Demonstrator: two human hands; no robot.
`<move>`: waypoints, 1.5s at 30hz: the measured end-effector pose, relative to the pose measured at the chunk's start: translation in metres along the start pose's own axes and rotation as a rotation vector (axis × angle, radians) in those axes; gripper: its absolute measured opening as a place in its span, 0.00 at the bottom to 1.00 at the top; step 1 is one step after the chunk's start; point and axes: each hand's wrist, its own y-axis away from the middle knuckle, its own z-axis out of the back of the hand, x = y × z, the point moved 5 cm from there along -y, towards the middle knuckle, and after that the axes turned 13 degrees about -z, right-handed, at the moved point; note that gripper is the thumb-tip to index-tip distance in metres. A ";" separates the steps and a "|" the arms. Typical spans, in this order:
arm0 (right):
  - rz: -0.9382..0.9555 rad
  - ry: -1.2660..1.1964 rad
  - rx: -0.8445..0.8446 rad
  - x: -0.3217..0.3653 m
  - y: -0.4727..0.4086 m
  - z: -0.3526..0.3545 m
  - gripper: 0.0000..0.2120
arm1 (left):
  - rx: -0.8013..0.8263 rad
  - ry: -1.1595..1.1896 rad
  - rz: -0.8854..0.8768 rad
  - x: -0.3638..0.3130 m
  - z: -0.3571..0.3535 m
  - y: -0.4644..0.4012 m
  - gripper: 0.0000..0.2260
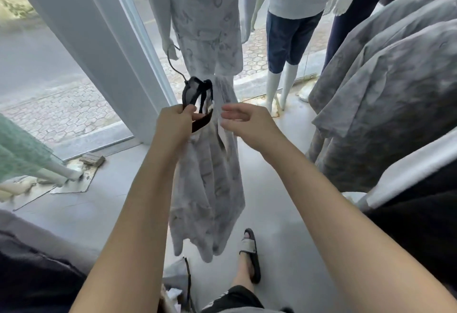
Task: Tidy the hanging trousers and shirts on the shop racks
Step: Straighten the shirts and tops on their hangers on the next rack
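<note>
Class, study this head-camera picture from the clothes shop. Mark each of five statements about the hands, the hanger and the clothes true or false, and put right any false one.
1. The left hand holds a black hanger. True.
2. The right hand has a firm grip on the hanger's hook. False: its fingers are loose, beside the garment, holding nothing.
3. A pale patterned garment hangs down from the hanger. True.
4. The mannequin in dark blue shorts stands left of the patterned mannequin. False: it stands to the right.
5. Grey shirts hang at the right. True.
</note>
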 end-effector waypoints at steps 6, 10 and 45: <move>0.113 0.026 -0.213 0.026 0.004 0.050 0.17 | 0.187 -0.171 -0.203 -0.023 0.004 0.000 0.12; 0.250 0.279 -0.308 0.048 0.020 0.068 0.22 | 0.276 -0.267 -0.329 -0.053 0.002 0.007 0.11; -0.107 0.893 -1.136 0.087 0.065 0.325 0.16 | 0.563 0.075 -0.931 -0.253 -0.239 -0.005 0.07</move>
